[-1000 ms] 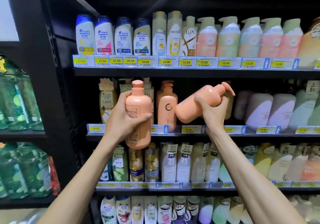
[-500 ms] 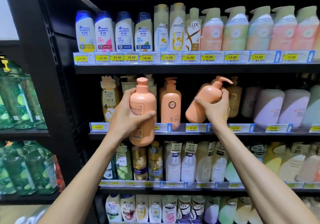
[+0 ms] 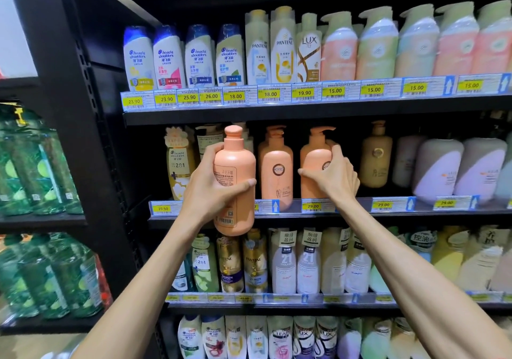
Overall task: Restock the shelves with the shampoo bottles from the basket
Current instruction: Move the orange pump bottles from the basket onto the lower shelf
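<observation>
Both hands grip peach bottles: left (image 3: 212, 184) its capped bottle (image 3: 235, 175), right (image 3: 333, 177) the shelved pump bottle (image 3: 315, 162).

Left of the black perforated metal upright (image 3: 91, 142), clear green plastic bottles (image 3: 38, 170) stand in two tiers on a dark side rack (image 3: 41, 220). A red pack (image 3: 104, 284) sits just beside the lower tier. Right of the upright run yellow paper price labels (image 3: 166, 99).

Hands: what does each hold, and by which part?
Left hand grips a capped peach bottle round its body; right hand grips a pump bottle by its body.
</observation>
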A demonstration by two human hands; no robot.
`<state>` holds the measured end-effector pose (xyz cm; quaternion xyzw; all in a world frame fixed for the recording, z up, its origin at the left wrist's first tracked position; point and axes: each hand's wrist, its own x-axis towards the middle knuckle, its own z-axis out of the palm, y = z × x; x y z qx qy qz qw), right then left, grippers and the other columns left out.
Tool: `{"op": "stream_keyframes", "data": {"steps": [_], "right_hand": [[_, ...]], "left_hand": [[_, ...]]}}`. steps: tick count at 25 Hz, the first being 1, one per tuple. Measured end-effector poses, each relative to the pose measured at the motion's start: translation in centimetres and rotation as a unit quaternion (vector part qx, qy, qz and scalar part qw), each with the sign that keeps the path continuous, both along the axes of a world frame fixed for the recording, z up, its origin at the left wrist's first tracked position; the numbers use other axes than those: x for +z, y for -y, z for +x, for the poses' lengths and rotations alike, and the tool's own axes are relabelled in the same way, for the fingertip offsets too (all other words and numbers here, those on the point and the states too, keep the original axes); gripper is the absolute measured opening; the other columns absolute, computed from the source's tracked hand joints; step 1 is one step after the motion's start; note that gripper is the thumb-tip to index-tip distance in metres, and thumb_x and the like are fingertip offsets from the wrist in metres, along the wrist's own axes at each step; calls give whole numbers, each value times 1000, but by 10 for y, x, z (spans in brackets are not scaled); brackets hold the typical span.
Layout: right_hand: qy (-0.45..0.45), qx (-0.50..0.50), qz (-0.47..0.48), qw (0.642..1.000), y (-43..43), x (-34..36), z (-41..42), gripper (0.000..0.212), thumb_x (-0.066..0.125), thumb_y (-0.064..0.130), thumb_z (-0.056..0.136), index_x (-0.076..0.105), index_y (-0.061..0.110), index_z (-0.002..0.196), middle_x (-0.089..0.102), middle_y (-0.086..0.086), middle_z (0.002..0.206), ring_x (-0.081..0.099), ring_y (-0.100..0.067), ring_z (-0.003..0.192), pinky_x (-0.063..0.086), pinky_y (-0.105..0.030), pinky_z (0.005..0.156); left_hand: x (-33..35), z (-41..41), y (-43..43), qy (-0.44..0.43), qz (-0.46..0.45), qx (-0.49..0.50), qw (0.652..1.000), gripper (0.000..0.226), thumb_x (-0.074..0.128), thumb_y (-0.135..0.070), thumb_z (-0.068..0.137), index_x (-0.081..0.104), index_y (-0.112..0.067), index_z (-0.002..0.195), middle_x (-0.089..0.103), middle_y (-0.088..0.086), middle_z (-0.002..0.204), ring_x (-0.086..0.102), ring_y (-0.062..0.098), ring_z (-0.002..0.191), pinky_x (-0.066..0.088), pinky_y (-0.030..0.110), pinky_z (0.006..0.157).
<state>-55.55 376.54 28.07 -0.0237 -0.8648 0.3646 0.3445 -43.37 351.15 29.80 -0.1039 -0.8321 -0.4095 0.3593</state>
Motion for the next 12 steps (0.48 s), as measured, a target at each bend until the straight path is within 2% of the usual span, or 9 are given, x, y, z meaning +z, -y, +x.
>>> {"op": "stream_keyframes", "data": {"steps": [3,7,9,12], "right_hand": [[15,-5,2,1000,-2,-2,0,96,79,70,58,39,22,130,60,-14,118,61,-42,106,45,-42,76],[47,29,26,998,-6,0,-1,105,79,68,62,30,18,140,54,-16,126,58,-42,113,48,-47,84],[66,76,30,994,-14,2,-2,105,81,61,65,27,16,142,52,-17,130,55,-41,117,49,-49,92],[72,171,-10,983,-32,5,-4,106,85,40,69,22,17,151,52,-12,133,54,-31,119,46,-48,101]], "left_hand": [[-1,-2,-1,-5,7,0,1000,79,81,-59,59,44,-45,127,65,-19,103,66,6,93,57,47,82],[-1,-2,-3,-4,7,2,1000,79,79,-62,57,43,-48,126,64,-26,99,63,-6,90,56,38,79],[-2,-2,-3,-3,9,-4,1000,79,79,-62,57,43,-47,125,64,-25,99,63,-4,91,57,41,82],[-4,-2,-4,-7,8,-12,1000,78,80,-60,58,43,-45,125,64,-21,101,65,3,92,57,47,84]]}}
